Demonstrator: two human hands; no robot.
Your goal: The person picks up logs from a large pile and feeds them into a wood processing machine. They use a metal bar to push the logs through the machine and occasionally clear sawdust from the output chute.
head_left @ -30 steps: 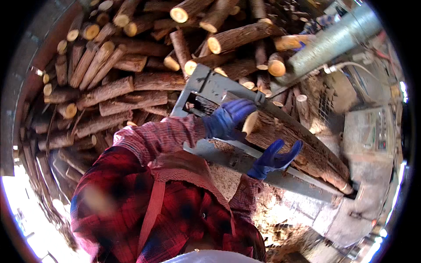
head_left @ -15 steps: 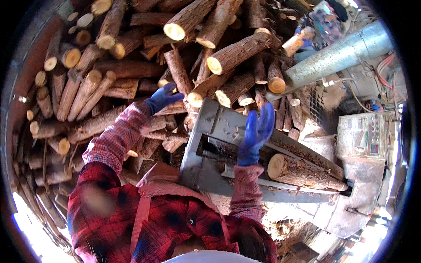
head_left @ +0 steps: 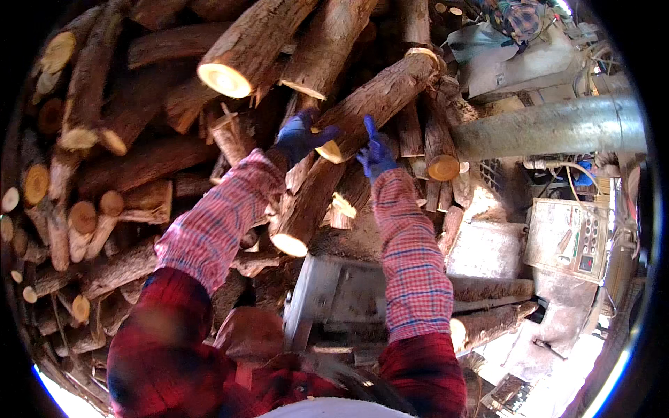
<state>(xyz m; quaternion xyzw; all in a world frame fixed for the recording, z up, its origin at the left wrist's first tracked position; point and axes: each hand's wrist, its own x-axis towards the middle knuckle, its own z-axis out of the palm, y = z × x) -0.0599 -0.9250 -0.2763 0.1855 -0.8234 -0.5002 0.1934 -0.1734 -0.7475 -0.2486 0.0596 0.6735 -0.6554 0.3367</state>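
Rough-barked brown log (head_left: pixel 380 94) with a pale sawn end lies slanted in the firewood stack (head_left: pixel 125 153), its upper end pointing to two o'clock and its lower cut face (head_left: pixel 329 150) down at about eight o'clock, right between the two hands. By its thickness and length it looks heavy and quite rigid; the bark is coarse and flaky, so it should grip well through gloves but may shed pieces. Neighbouring logs lean on it, so it is probably pinned and could drag others along. The sensible hold, I judge, is at the free lower end, one hand under the cut face and one around the trunk just above.

The blue-gloved left hand (head_left: pixel 301 136) sits at nine o'clock of that cut end, fingers curled toward it and touching or nearly so; whether it is clenched on the wood cannot be told. The blue-gloved right hand (head_left: pixel 376 152) is at four o'clock of the cut end, fingers raised and spread against the bark, loose and not closed round anything.

A second thick log (head_left: pixel 306 209) hangs just below, at six o'clock. At four o'clock from the hands stand a grey metal pipe (head_left: pixel 557 127) and a beige control box (head_left: pixel 571 240).
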